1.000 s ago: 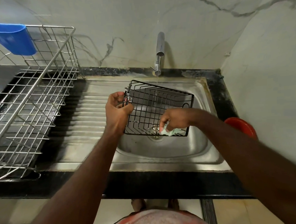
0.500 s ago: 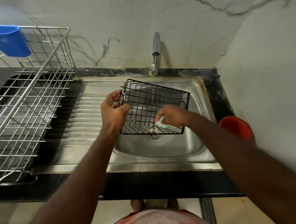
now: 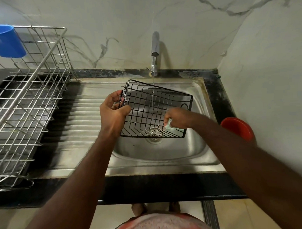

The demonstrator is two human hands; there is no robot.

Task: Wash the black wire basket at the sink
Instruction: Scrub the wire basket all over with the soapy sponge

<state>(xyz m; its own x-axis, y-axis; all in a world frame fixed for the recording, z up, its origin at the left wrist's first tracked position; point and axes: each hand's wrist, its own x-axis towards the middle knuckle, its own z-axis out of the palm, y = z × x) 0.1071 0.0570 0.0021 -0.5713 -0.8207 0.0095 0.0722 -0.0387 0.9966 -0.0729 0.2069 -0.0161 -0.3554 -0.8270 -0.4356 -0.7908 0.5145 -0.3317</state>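
Head view: left hand (image 3: pixel 112 114) grips black wire basket (image 3: pixel 155 110) by its edge over sink (image 3: pixel 165 156); right hand (image 3: pixel 178 117) pinches half-hidden pale sponge (image 3: pixel 169 126) inside; steel rack (image 3: pixel 26 101) stands well apart.

readable text: none | black wire basket (image 3: pixel 153 112): bare wire, no label legible | tap (image 3: pixel 155 45) behind the basket: no brand mark legible | blue holder (image 3: pixel 5 42) far left of the basket: no print legible
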